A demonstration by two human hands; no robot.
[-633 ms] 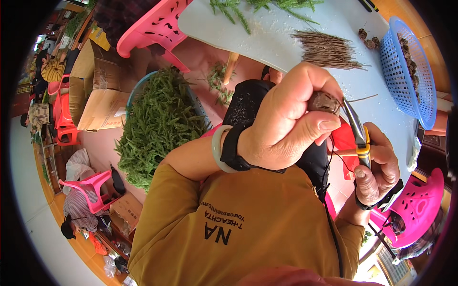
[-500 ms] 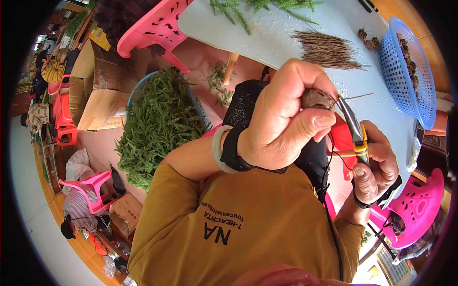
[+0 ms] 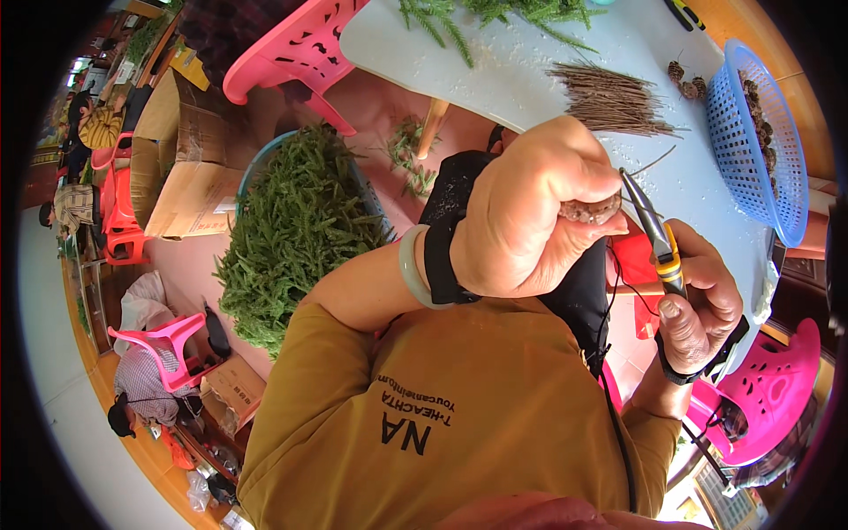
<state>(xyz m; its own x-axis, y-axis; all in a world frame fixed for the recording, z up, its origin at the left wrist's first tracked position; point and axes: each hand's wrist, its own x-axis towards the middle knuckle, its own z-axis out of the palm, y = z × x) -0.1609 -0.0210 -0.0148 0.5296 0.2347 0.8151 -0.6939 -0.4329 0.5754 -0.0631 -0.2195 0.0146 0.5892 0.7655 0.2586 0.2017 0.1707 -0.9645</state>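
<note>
My left hand (image 3: 530, 212) is closed around a small brown pine cone (image 3: 590, 210), held up in front of my chest. My right hand (image 3: 702, 305) grips slim pliers with yellow and black handles (image 3: 658, 238), their tip touching the cone where a thin wire (image 3: 649, 163) sticks out. A pale bangle and a black wrist strap (image 3: 433, 265) sit on my left wrist. Both hands hover above the near edge of a white table (image 3: 530, 79).
On the table lie a bundle of thin brown sticks (image 3: 609, 97), green fir sprigs (image 3: 495, 18), loose cones (image 3: 685, 79) and a blue basket of cones (image 3: 751, 141). A tub heaped with green sprigs (image 3: 291, 230), cardboard boxes (image 3: 177, 168) and pink chairs (image 3: 300, 53) stand around.
The pliers' tip has swung in to the cone and my right hand has shifted slightly. My left hand keeps its hold on the cone.
</note>
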